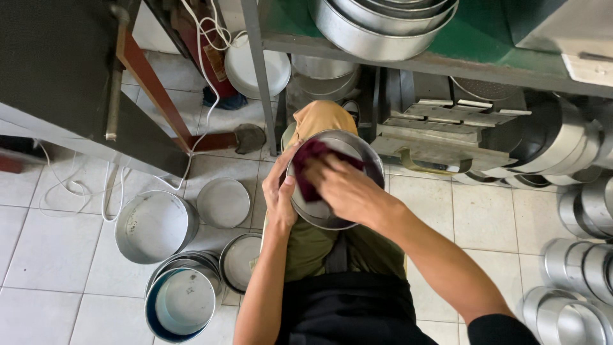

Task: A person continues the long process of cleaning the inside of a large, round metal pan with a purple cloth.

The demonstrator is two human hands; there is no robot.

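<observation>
A round metal cake pan (364, 153) rests over my lap, tilted toward me. My left hand (278, 191) grips its left rim, thumb over the edge. My right hand (341, 188) is inside the pan, pressing a dark maroon cloth (311, 163) against the pan's inner surface. My knees in olive trousers show beneath the pan.
On the tiled floor to my left stand several round metal pans: a large one (155, 225), a shallow one (223, 202), a blue-rimmed stack (182, 300). More pans lie stacked at the right (584, 204) and on the green shelf (383, 25) above. White cables trail by a dark cabinet (57, 70).
</observation>
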